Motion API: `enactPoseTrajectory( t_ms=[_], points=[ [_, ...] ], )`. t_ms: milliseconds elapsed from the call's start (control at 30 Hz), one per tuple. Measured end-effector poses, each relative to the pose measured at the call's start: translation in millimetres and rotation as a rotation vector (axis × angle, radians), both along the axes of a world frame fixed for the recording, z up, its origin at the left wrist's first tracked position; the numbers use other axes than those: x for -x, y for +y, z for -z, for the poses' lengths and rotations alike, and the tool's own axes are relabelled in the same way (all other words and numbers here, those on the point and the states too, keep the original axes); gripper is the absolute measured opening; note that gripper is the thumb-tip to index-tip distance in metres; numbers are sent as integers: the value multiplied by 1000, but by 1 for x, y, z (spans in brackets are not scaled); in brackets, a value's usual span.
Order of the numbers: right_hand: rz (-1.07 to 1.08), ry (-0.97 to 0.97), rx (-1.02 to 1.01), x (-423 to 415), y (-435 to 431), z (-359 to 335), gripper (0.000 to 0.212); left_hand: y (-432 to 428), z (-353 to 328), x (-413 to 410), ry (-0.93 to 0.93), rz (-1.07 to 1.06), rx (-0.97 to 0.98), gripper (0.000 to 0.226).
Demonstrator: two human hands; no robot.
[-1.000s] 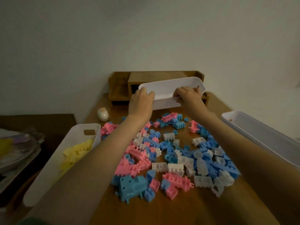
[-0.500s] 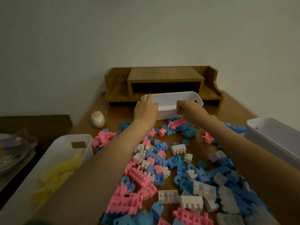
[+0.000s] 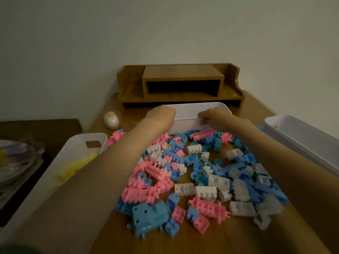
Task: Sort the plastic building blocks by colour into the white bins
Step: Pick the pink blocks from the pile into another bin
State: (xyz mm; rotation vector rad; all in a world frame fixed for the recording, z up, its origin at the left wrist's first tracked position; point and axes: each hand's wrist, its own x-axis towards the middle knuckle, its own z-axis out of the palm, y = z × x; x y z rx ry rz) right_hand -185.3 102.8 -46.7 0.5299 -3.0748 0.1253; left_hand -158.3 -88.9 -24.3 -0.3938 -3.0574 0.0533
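Note:
A white bin (image 3: 194,110) stands on the wooden table at the far edge of a block pile, in front of a wooden shelf. My left hand (image 3: 161,116) grips its left end and my right hand (image 3: 216,119) grips its near rim on the right. Pink blocks (image 3: 146,187), blue blocks (image 3: 245,180) and white blocks (image 3: 205,192) lie mixed between my forearms. A second white bin (image 3: 77,145) at the left holds yellow blocks (image 3: 77,165). A third white bin (image 3: 300,136) stands at the right.
A wooden desk shelf (image 3: 181,85) stands against the wall at the table's back. A small egg-shaped ornament (image 3: 111,120) sits left of the held bin. Plates and clutter (image 3: 16,158) lie on a lower surface at the far left.
The bin was tilted up in the air in front of the shelf a second ago. It has come down flat onto the table behind the pile, both hands still on it.

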Motion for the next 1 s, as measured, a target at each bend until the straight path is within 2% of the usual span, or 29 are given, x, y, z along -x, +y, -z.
enactPoseTrajectory(
  t_ms=[133,200,300,400,500,600,733,867,1000],
  points=[
    [-8,-54,-42,-23,-1,-4,28,-1,1,-22,-44,11,-95,14],
    [-6,-47,-16,-29,-1,-1,26,-1,6,-28,-4,-18,-198,25],
    [-17,158,73,-42,-1,0,28,-7,6,-36,159,-165,-270,43],
    [-104,249,66,-55,-1,0,24,-17,6,-39,32,-234,-195,36],
    [-98,120,-60,-60,-3,8,28,-26,14,-43,-144,-146,-42,37],
    [-49,43,-105,-56,-3,20,32,-28,21,-43,-138,-70,23,48],
    [-30,85,-3,-51,-1,22,23,-28,23,-41,-88,-58,47,45],
    [-44,88,109,-46,3,15,25,-35,23,-33,-70,50,24,25],
    [-53,144,370,-47,5,4,30,-38,25,-30,-96,81,45,14]
  ],
)
